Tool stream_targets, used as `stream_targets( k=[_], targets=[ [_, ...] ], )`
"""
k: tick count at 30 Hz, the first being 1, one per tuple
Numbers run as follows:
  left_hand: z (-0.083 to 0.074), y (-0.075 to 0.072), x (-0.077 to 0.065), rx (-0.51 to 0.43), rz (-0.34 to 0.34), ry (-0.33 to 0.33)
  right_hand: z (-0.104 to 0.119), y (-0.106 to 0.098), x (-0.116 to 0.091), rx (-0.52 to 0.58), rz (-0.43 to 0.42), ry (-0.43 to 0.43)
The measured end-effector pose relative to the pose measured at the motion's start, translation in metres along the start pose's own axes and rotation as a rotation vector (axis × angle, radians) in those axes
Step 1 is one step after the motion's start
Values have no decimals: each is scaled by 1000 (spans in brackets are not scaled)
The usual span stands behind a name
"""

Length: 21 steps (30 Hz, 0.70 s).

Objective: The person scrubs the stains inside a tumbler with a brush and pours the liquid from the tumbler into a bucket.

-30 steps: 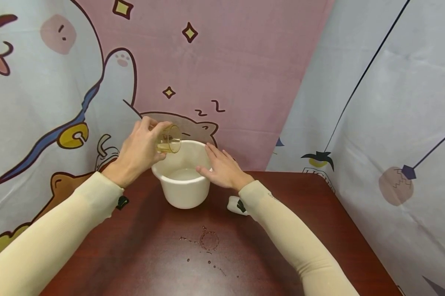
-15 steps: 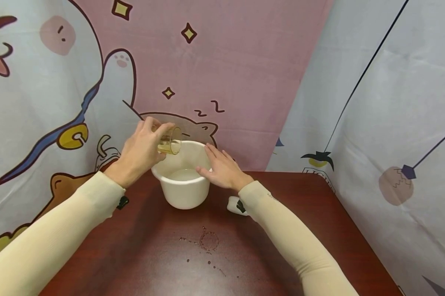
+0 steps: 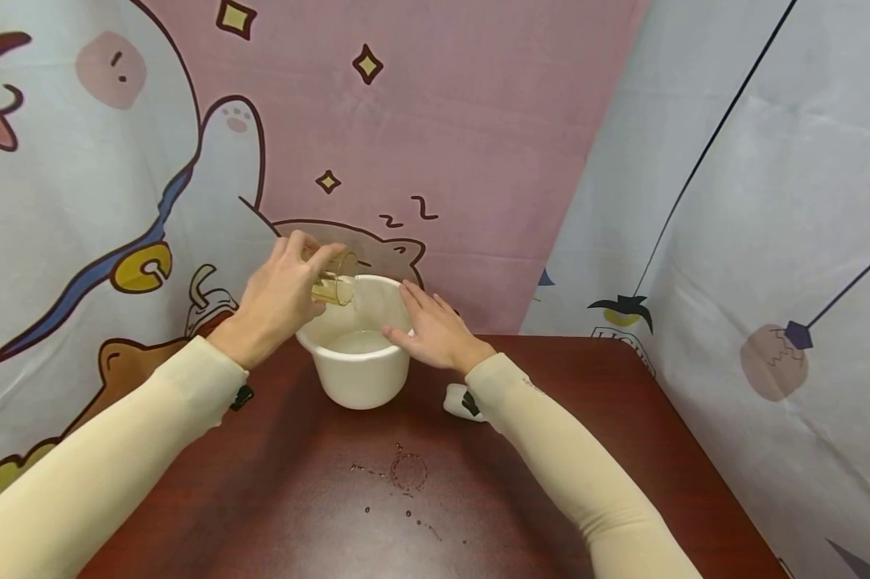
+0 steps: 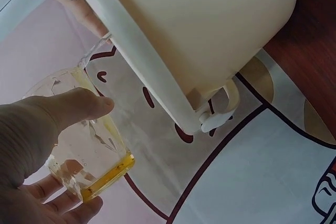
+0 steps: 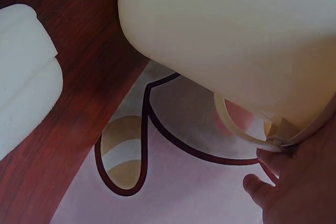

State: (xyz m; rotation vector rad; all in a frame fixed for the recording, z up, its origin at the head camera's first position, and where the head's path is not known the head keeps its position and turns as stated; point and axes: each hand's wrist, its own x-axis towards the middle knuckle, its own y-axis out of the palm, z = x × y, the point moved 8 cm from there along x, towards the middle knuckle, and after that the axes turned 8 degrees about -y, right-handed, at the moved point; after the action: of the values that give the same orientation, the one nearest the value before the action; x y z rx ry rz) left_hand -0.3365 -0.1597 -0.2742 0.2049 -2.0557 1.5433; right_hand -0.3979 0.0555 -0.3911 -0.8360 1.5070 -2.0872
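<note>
My left hand point(image 3: 276, 293) holds a clear amber-tinted glass cup point(image 3: 334, 290) on its side, above the left rim of a white plastic bucket point(image 3: 360, 383). In the left wrist view a thin stream of water point(image 4: 93, 51) runs from the mouth of the cup towards the bucket rim, with thumb on one side of the glass and fingers on the other. Some water point(image 3: 360, 342) shows at the bottom of the bucket. My right hand point(image 3: 441, 328) rests on the bucket's right rim with its fingers stretched out, near a loop handle point(image 5: 231, 124) in the right wrist view.
A white, soft-looking folded item point(image 3: 458, 401) lies on the dark red wooden table point(image 3: 290, 515), under the right forearm. Water drops and a wet ring point(image 3: 409, 472) mark the table in front of the bucket. A cartoon-printed curtain point(image 3: 478, 161) hangs behind.
My left hand has shifted slightly right and tipped the cup further over the bucket. Water now shows at its mouth. The right hand and the bucket stay in place.
</note>
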Motion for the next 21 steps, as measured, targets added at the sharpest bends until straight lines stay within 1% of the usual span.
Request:
stream_targets(
  k=[8, 15, 21],
  targets=[
    [-3, 3, -1, 41, -23, 51, 0, 0, 0, 6, 0, 0],
    [-6, 6, -3, 90, -26, 81, -1, 0, 0, 9, -1, 2],
    [-9, 7, -4, 124, -50, 127, 0, 0, 0, 10, 5, 7]
  ],
)
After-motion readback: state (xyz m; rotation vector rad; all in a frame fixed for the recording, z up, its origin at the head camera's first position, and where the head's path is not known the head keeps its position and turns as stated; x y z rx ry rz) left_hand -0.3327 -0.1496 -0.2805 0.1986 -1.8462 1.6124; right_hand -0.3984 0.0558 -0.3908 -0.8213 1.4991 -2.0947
